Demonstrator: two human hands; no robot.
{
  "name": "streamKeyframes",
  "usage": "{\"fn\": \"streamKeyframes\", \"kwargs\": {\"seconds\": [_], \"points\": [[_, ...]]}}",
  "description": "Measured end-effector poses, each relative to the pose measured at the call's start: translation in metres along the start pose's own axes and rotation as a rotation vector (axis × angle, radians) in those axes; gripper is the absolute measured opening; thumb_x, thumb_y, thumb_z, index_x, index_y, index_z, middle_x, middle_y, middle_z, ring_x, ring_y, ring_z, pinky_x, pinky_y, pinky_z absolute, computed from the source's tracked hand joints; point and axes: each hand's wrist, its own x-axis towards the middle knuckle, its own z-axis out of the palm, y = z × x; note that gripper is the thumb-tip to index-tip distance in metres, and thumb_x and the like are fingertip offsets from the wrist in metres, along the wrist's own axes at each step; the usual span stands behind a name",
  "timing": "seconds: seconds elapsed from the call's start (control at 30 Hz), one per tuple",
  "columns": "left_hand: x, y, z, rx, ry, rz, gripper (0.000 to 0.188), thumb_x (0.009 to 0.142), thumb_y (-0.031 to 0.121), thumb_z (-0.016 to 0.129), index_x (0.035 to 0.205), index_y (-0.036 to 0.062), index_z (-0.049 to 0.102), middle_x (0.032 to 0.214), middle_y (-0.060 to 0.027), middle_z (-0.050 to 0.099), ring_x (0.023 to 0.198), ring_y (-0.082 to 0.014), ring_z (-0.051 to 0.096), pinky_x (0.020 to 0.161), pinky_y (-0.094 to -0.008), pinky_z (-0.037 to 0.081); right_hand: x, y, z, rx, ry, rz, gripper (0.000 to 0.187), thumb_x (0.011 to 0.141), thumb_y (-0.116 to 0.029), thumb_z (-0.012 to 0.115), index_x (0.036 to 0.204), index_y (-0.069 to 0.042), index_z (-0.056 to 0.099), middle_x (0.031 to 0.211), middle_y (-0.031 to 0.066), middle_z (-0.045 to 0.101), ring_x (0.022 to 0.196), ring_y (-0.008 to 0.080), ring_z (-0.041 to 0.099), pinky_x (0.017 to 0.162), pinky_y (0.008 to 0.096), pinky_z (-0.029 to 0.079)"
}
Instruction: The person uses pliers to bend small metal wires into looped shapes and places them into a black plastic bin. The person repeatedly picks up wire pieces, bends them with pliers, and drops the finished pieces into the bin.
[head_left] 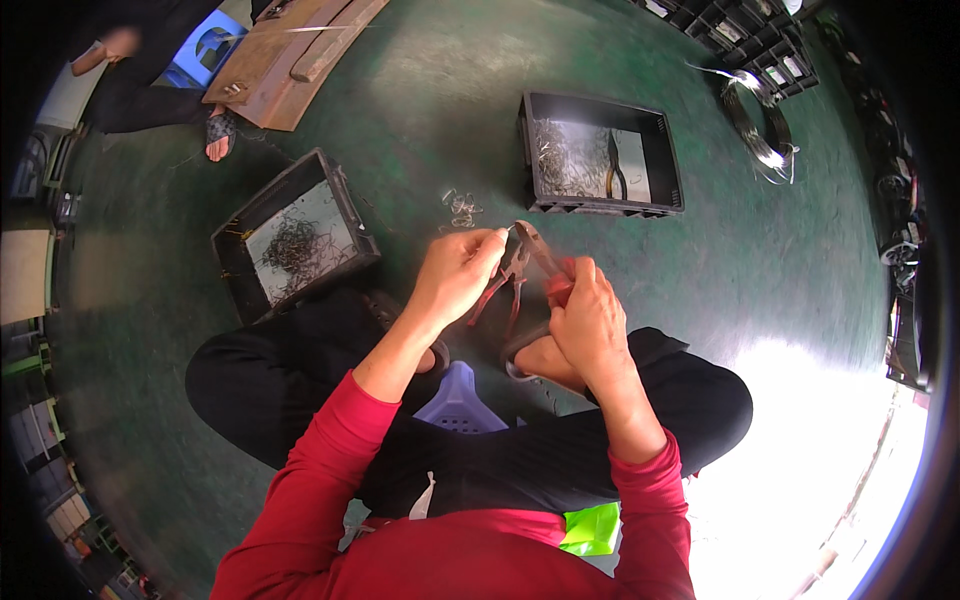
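My right hand [592, 320] is closed round the red handles of a pair of pliers [541, 250], with their metal head pointing up and to the left. My left hand [462, 268] pinches a small piece of wire [511, 229], most of it hidden by the fingertips. The wire's end meets or nearly meets the plier jaws; I cannot tell which. Below the hands, a second pair of red-handled pliers [516, 272] lies on the floor between my feet. Just beyond my left hand sits a small pile of bent wire pieces [462, 207].
A black crate [345, 190] of dark wire pieces stands at left. Another crate [603, 208], ahead, holds wire pieces and dark pliers [614, 165]. A wire coil [745, 125] lies far right near stacked crates [775, 60]. Another person's foot [219, 137] is beside a wooden board [275, 60].
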Motion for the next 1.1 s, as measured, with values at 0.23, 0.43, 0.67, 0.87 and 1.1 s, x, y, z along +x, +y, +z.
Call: {"fn": "streamKeyframes", "kwargs": {"seconds": [0.23,0.43,0.67,0.87,1.1], "points": [[0.001,0.005,-0.014,0.163,0.077,0.228,0.025,0.094,0.022,0.061,0.098,-0.0013,0.069,0.074,-0.0056,0.067,0.062,-0.0097,0.060,0.061,-0.0249,0.048,0.005,0.004,-0.004,0.141,-0.178,0.043,0.039,0.088,-0.028,0.066,0.108,0.003,0.053,0.101,0.0270,0.064,0.100,0.0432,0.059,0.083,0.0450,0.047],[-0.002,0.004,-0.016,0.189,0.007,0.209,0.022,0.093,0.013,0.061,0.109,-0.0014,0.067,0.075,-0.0063,0.067,0.062,-0.0077,0.061,0.057,-0.0221,0.050,0.003,0.006,-0.006,0.290,-0.257,-0.012,0.039,0.088,-0.030,0.066,0.109,0.002,0.056,0.095,0.0223,0.065,0.094,0.0360,0.063,0.082,0.0400,0.047],[0.005,0.003,-0.028,-0.304,-0.134,-0.025,0.023,0.094,0.012,0.059,0.110,-0.0015,0.067,0.072,-0.0030,0.063,0.058,-0.0079,0.057,0.053,-0.0214,0.046,0.004,0.004,-0.019,0.442,-0.501,0.010,0.042,0.090,-0.035,0.063,0.110,0.002,0.057,0.091,0.0171,0.064,0.087,0.0270,0.061,0.080,0.0358,0.047],[0.004,0.005,-0.028,-0.376,-0.206,-0.112,0.025,0.093,0.014,0.060,0.109,-0.0032,0.067,0.072,-0.0030,0.061,0.058,-0.0087,0.055,0.054,-0.0223,0.044,0.003,0.001,-0.021,0.457,-0.522,0.017,0.037,0.091,-0.032,0.063,0.105,0.001,0.058,0.083,0.0097,0.062,0.080,0.0172,0.056,0.076,0.0315,0.046],[0.005,0.005,-0.028,-0.393,-0.237,-0.125,0.024,0.093,0.012,0.059,0.110,-0.0036,0.066,0.069,-0.0015,0.058,0.056,-0.0079,0.049,0.052,-0.0225,0.040,0.003,0.001,-0.022,0.457,-0.510,0.018,0.036,0.091,-0.033,0.063,0.103,0.001,0.058,0.082,0.0109,0.062,0.079,0.0185,0.057,0.075,0.0324,0.046]]}}
